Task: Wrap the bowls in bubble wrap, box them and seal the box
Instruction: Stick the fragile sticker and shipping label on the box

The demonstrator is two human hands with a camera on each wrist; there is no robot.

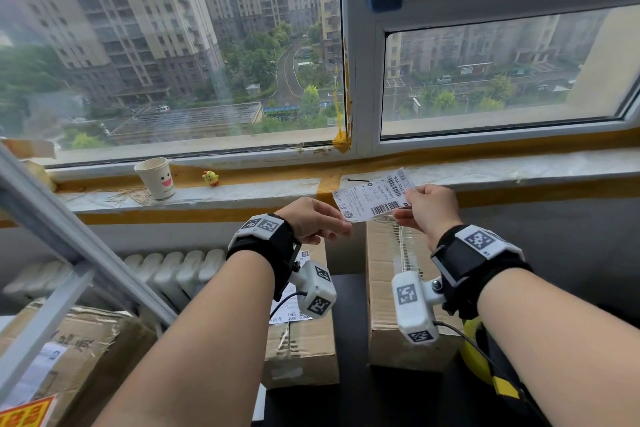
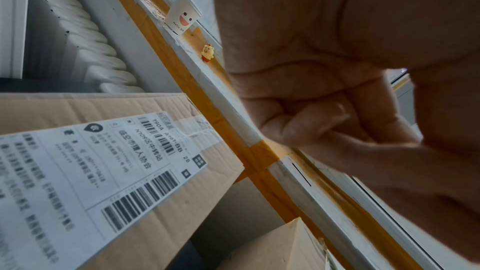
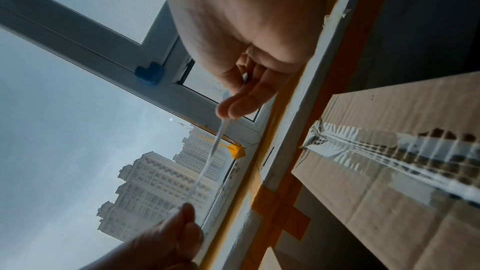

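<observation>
I hold a white shipping label (image 1: 374,196) with barcodes in the air in front of the window sill. My left hand (image 1: 346,226) pinches its lower left corner. My right hand (image 1: 403,206) pinches its right edge. In the right wrist view the label (image 3: 207,163) shows edge-on as a thin white strip between my right fingertips (image 3: 233,108) and the left hand (image 3: 185,219). Below the hands stand two shut cardboard boxes: the right box (image 1: 388,288) has clear tape along its seam, and the left box (image 1: 304,343) bears a label (image 2: 91,171). No bowls or bubble wrap are in view.
A paper cup (image 1: 156,178) and a small yellow toy (image 1: 210,178) stand on the sill (image 1: 519,166). A white radiator (image 1: 166,274) sits under it. A third taped box (image 1: 69,357) lies at lower left behind a metal frame (image 1: 69,243). A yellow-black roll (image 1: 481,357) is under my right arm.
</observation>
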